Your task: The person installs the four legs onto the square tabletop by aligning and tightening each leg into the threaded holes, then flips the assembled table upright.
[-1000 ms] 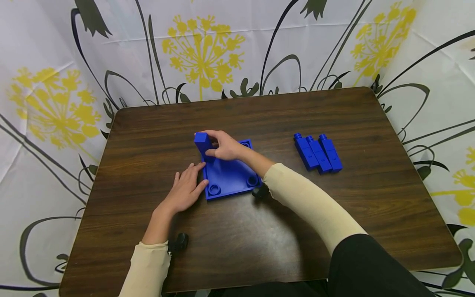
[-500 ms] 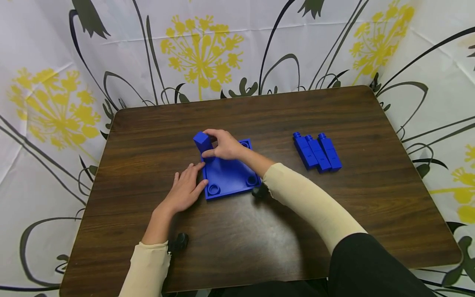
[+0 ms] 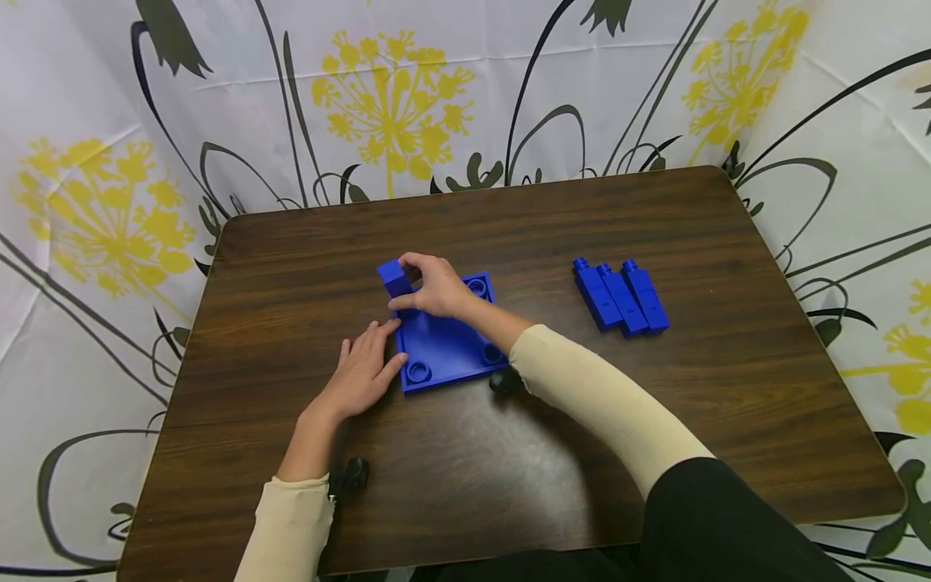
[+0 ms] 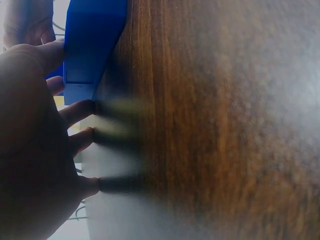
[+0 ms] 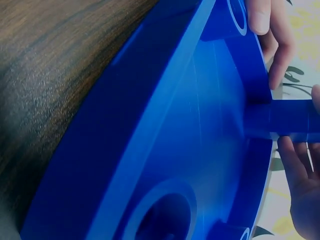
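A square blue panel [image 3: 444, 347] with a raised rim and round threaded-looking sockets in its corners lies on the table. At its far left corner stands a blue square leg [image 3: 393, 277], upright, its lower end at the corner socket. My right hand [image 3: 439, 288] pinches this leg between thumb and fingers; in the right wrist view the leg [image 5: 295, 119] rises from the panel floor [image 5: 215, 115]. My left hand [image 3: 364, 372] lies with fingers spread, thumb and index finger touching the panel's left edge. The left wrist view shows those fingers beside the panel's side wall [image 4: 92, 45].
Several matching parts are at hand: three blue legs [image 3: 621, 299] with round ends lie side by side, right of the panel. The brown wooden table [image 3: 727, 420] meets a flower-print cloth [image 3: 254, 121] at the back and sides.
The leg has turned in its corner, its top face showing a different angle. My right thumb has shifted left around it. The left hand stays where it was.
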`<state>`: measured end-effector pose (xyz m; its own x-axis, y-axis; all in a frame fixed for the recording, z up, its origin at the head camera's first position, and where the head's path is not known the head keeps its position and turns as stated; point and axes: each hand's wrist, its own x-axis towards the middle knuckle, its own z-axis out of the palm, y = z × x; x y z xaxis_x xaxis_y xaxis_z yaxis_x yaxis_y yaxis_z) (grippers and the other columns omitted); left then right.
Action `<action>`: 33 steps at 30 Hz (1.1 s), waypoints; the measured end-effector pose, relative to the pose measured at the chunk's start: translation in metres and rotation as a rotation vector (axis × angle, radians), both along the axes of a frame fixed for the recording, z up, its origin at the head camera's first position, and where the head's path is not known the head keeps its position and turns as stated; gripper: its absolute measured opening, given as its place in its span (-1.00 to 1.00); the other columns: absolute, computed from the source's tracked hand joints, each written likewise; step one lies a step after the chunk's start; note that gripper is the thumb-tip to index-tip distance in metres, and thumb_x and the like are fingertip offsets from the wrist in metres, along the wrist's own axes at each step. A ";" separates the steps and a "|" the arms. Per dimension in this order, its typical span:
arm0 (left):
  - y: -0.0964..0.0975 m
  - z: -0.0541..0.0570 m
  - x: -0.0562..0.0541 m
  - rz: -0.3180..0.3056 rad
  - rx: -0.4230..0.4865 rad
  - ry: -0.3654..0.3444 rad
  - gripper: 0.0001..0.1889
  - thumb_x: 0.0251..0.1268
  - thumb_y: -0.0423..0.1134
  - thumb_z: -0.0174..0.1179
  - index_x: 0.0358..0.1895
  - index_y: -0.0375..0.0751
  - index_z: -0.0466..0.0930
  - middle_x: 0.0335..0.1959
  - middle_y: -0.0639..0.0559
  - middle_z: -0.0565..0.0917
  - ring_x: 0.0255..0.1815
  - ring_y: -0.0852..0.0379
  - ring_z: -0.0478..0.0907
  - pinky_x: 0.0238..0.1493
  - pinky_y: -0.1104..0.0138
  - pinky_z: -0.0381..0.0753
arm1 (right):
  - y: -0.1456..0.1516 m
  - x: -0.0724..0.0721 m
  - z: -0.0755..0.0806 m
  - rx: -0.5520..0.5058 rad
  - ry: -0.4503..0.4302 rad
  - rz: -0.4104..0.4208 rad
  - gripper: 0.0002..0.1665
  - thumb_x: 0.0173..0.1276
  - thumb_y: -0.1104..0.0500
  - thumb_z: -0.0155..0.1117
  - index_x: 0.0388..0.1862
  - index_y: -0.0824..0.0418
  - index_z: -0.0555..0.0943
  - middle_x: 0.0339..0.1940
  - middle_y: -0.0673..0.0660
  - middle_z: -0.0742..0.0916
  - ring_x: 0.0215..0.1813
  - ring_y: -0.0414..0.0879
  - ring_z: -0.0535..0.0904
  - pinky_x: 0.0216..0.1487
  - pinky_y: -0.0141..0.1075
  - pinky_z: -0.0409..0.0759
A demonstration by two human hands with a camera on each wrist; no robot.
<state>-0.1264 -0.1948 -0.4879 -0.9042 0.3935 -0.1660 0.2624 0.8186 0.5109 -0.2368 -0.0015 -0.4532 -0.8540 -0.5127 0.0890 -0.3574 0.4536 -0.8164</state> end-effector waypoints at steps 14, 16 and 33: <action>0.000 0.000 0.000 0.000 -0.001 -0.004 -0.34 0.56 0.12 -0.15 0.56 -0.08 -0.03 0.56 -0.16 0.05 0.57 -0.20 -0.20 0.32 -0.37 -0.33 | -0.007 0.007 0.005 0.093 0.008 -0.125 -0.37 0.03 -0.11 0.60 -0.01 0.12 0.54 -0.18 0.00 0.67 -0.14 -0.15 0.55 -0.10 -0.36 0.46; -0.001 0.000 0.000 -0.001 -0.001 -0.006 -0.34 0.56 0.11 -0.14 0.56 -0.08 -0.04 0.56 -0.16 0.05 0.57 -0.21 -0.21 0.32 -0.37 -0.33 | -0.006 0.007 0.006 0.100 0.007 -0.111 -0.33 0.03 -0.12 0.60 0.04 0.11 0.54 -0.16 0.01 0.67 -0.13 -0.14 0.54 -0.10 -0.35 0.46; -0.001 0.000 0.000 0.003 0.000 -0.008 -0.33 0.56 0.13 -0.16 0.56 -0.07 -0.03 0.57 -0.15 0.05 0.58 -0.20 -0.21 0.33 -0.36 -0.34 | 0.006 -0.005 0.006 -0.120 -0.140 0.223 -0.13 0.24 0.48 0.22 0.53 0.14 0.25 0.39 0.18 0.47 0.30 -0.10 0.46 0.22 -0.34 0.40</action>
